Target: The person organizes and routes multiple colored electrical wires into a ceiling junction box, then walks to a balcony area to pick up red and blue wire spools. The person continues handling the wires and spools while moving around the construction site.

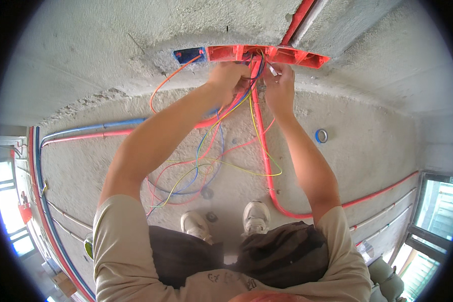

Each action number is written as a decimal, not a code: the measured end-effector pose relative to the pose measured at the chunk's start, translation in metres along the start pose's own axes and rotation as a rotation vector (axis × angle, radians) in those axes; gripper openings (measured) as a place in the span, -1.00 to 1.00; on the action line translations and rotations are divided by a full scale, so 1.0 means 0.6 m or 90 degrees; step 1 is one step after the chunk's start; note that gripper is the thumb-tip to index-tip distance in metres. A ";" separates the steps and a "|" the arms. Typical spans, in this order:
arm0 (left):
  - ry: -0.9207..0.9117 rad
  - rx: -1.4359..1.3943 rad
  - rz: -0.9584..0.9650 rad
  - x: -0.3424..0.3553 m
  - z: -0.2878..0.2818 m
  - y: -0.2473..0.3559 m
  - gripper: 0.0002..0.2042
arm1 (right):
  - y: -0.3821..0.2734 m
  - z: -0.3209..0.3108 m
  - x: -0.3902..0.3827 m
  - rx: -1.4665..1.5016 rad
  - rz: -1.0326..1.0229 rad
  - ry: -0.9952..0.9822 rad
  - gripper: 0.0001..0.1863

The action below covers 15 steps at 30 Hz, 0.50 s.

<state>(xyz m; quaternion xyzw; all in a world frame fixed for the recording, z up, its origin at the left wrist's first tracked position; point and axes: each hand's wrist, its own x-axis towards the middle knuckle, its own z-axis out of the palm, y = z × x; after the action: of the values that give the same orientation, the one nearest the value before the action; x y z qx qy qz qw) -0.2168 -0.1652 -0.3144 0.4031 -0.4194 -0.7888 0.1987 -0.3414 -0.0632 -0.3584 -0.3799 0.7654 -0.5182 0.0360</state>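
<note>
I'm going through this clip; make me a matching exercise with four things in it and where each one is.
Things:
1. Blue box
2. Roll of tape
3. Pale shoes
4. Right hand

Places:
A. On the person's feet
B. At the left end of the row of red boxes
C. Close against a small white piece
D. On the floor, right of the right forearm

Pairs: 1-B, 2-D, 3-A, 4-C

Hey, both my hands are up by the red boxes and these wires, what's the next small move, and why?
I'd probably steady the wires with your left hand first. It's beside them, just below the red boxes; your right hand seems to hold a small white piece, and the wires' slack lies in loose loops over the floor, so they might shift.
</note>
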 end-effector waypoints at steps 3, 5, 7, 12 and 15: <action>0.010 0.129 0.025 0.010 -0.005 -0.010 -0.94 | -0.016 0.003 0.010 -0.201 -0.065 -0.019 -0.63; 0.074 0.219 0.136 0.008 -0.008 -0.018 -0.92 | -0.028 0.006 0.016 -0.246 -0.005 -0.086 -0.63; 0.076 0.368 0.224 0.004 -0.009 -0.021 -0.85 | -0.019 0.007 0.016 -0.157 -0.026 -0.037 -0.67; 0.010 0.673 0.406 -0.028 -0.004 -0.021 -0.72 | -0.005 0.003 0.019 0.002 0.027 -0.047 -0.76; 0.038 0.714 0.523 -0.043 0.006 -0.018 -0.68 | -0.003 0.005 0.026 0.166 0.095 -0.074 -0.79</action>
<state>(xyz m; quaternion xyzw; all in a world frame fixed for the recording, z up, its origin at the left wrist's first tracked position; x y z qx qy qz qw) -0.2040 -0.1403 -0.3101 0.2751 -0.8765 -0.3022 0.2544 -0.3502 -0.0752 -0.3532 -0.3435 0.7141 -0.5866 0.1674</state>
